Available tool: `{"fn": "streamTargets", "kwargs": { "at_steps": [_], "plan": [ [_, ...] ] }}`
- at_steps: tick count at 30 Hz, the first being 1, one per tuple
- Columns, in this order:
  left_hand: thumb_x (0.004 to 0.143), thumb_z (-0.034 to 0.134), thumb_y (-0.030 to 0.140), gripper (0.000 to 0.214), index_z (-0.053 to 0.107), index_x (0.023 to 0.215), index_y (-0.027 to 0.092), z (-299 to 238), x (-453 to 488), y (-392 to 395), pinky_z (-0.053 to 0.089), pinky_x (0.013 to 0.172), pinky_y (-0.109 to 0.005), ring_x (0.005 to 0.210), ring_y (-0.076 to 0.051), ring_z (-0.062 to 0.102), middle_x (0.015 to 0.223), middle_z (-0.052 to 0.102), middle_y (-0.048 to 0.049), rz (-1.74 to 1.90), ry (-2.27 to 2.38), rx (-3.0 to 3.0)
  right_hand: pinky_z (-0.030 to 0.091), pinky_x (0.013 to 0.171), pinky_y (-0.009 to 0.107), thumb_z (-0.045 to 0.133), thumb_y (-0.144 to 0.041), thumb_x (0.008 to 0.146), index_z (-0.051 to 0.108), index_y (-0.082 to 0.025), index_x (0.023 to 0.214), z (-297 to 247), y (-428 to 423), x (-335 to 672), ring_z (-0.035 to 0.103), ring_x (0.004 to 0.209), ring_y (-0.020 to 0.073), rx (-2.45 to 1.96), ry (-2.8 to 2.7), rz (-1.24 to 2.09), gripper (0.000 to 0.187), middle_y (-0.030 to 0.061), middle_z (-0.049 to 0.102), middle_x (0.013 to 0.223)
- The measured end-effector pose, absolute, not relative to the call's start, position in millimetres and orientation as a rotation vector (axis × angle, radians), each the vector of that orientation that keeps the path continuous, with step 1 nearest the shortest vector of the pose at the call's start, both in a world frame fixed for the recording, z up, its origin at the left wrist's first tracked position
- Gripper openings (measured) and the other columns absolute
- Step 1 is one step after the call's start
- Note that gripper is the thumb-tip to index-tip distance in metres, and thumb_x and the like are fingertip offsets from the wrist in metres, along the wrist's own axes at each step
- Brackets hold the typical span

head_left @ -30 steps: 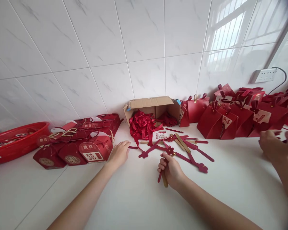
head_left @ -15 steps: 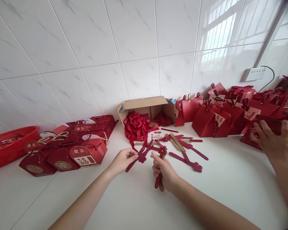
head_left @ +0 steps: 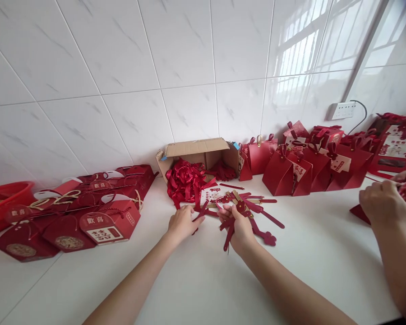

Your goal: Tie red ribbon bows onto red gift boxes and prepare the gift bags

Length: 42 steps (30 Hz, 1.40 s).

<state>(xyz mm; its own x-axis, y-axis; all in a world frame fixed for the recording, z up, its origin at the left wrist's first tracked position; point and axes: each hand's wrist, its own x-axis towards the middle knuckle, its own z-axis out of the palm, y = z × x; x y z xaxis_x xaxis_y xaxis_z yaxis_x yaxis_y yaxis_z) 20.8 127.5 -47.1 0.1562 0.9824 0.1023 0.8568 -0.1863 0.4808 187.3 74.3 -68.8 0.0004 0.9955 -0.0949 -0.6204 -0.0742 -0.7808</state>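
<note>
My left hand (head_left: 183, 223) pinches a dark red strap (head_left: 200, 216) between thumb and fingers, just above the white tabletop. In my right hand (head_left: 241, 229) are several dark red straps (head_left: 227, 239), gripped in a bunch that fans out below and to the left of the fingers. Beyond this hand lies a loose pile of dark red and gold straps (head_left: 274, 218), some with flower-shaped ends and round gold studs. A printed card (head_left: 208, 196) lies behind my hands, partly covered by straps.
An open cardboard box (head_left: 198, 146) on its side spills red ribbons (head_left: 186, 180). Red gift boxes (head_left: 110, 225) stand left, by a red basin (head_left: 10, 198). Red gift bags (head_left: 277, 169) line the right, where another person's hands (head_left: 385, 203) handle red material.
My right hand has moved forward to the pile and its bunch now spreads wider. My left hand's strap has shifted and turned. The other person's hands have changed position at right; the view has swung slightly.
</note>
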Motion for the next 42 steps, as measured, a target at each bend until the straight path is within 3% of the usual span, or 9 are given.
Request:
{"fn": "streamTargets", "kwargs": {
  "at_steps": [5,9,14,19,22,28,34,39,42],
  "plan": [
    [0.069,0.064,0.033,0.018,0.055,0.061,0.020,-51,10,129,0.043,0.076,-0.038,0.085,-0.030,0.062,0.074,0.069,-0.0061,0.275,1.789,2.119,0.030,0.042,0.019,0.059,-0.050,0.083,0.052,-0.019,0.077,-73,75,179,0.021,0.043,0.0050,-0.804,-0.365,1.505,0.032,-0.0099,0.022,0.049],
    [0.068,0.065,0.029,0.015,0.054,0.060,0.021,-45,4,128,0.041,0.064,-0.030,0.065,-0.022,0.061,0.059,0.065,0.0002,0.185,1.749,2.085,0.023,0.039,0.017,0.063,-0.038,0.082,0.051,-0.017,0.076,-73,71,175,0.017,0.043,0.0041,-0.848,-0.303,1.595,0.025,-0.0099,0.023,0.051],
    [0.071,0.061,0.023,0.007,0.054,0.074,0.021,-43,8,127,0.038,0.052,-0.023,0.060,-0.017,0.062,0.063,0.065,0.0019,0.205,1.710,2.056,0.022,0.037,0.016,0.072,-0.025,0.073,0.037,-0.019,0.064,-75,65,167,0.016,0.044,0.0035,-0.928,-0.316,1.672,0.037,-0.0100,0.025,0.052],
    [0.067,0.066,0.027,0.025,0.056,0.089,0.021,-36,9,123,0.038,0.054,-0.025,0.065,-0.021,0.064,0.073,0.068,-0.0004,0.150,1.814,2.078,0.023,0.038,0.016,0.066,-0.021,0.079,0.042,-0.017,0.069,-75,61,162,0.017,0.044,0.0031,-0.961,-0.332,1.726,0.026,-0.0089,0.030,0.055],
    [0.066,0.067,0.034,0.023,0.057,0.082,0.020,-32,6,123,0.041,0.062,-0.030,0.080,-0.028,0.064,0.088,0.068,-0.0072,0.107,1.892,2.111,0.024,0.038,0.015,0.061,-0.018,0.082,0.043,-0.017,0.071,-73,61,163,0.018,0.044,0.0031,-0.972,-0.330,1.731,0.021,-0.0084,0.031,0.056],
    [0.073,0.060,0.030,0.016,0.051,0.063,0.020,-35,8,122,0.041,0.078,-0.036,0.089,-0.030,0.061,0.079,0.067,-0.0064,0.039,1.845,2.165,0.025,0.039,0.016,0.058,-0.016,0.083,0.042,-0.017,0.067,-70,59,163,0.019,0.043,0.0033,-0.993,-0.346,1.772,0.023,-0.0081,0.032,0.054],
    [0.071,0.060,0.024,0.008,0.054,0.075,0.021,-42,8,119,0.041,0.062,-0.029,0.085,-0.028,0.062,0.084,0.067,-0.0056,0.060,1.776,2.131,0.024,0.038,0.016,0.058,-0.012,0.081,0.045,-0.016,0.065,-72,57,163,0.019,0.041,0.0027,-1.040,-0.412,1.855,0.021,-0.0062,0.040,0.054],
    [0.075,0.057,0.027,0.024,0.056,0.097,0.020,-40,12,117,0.040,0.053,-0.026,0.064,-0.020,0.062,0.091,0.069,-0.0067,0.179,1.734,2.090,0.022,0.038,0.016,0.062,-0.021,0.082,0.054,-0.013,0.073,-72,56,163,0.020,0.041,0.0028,-1.071,-0.467,1.887,0.014,-0.0054,0.042,0.055],
    [0.076,0.055,0.026,0.018,0.061,0.093,0.021,-30,21,105,0.042,0.059,-0.025,0.074,-0.020,0.064,0.092,0.069,-0.0045,0.270,1.653,2.129,0.022,0.039,0.016,0.066,-0.034,0.080,0.058,-0.012,0.082,-72,56,163,0.021,0.042,0.0027,-1.047,-0.486,1.882,0.024,-0.0054,0.043,0.057]
  ]
}}
